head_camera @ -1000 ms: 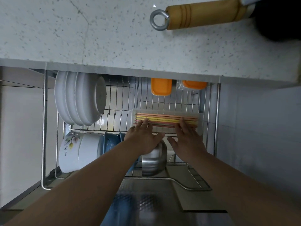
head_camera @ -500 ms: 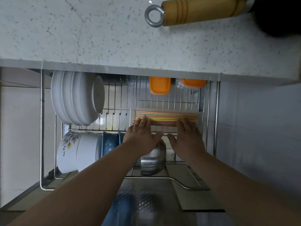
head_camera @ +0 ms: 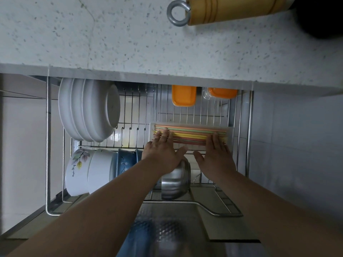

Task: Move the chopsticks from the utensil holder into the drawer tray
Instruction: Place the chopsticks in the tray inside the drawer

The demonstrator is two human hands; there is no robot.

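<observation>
Several coloured chopsticks point(head_camera: 191, 134) in orange, green, yellow and pink lie side by side in a clear rectangular tray point(head_camera: 229, 131) on the wire drawer rack. My left hand point(head_camera: 163, 153) rests flat with its fingertips on the left ends of the chopsticks. My right hand point(head_camera: 215, 156) lies flat with its fingertips on their right ends. Both hands have their fingers spread and grip nothing. The near edge of the tray is hidden under my fingers. No utensil holder is in view.
White bowls point(head_camera: 89, 110) stand on edge at the rack's left, with more bowls point(head_camera: 89, 171) and a steel bowl point(head_camera: 176, 180) below. Two orange-lidded boxes point(head_camera: 183, 95) sit at the back. The speckled countertop point(head_camera: 130, 38) overhangs the drawer; a wooden handle point(head_camera: 232, 8) lies on it.
Both hands have slid a little farther over the chopsticks in the tray, and my view has shifted slightly downward. The chopsticks stay in the tray.
</observation>
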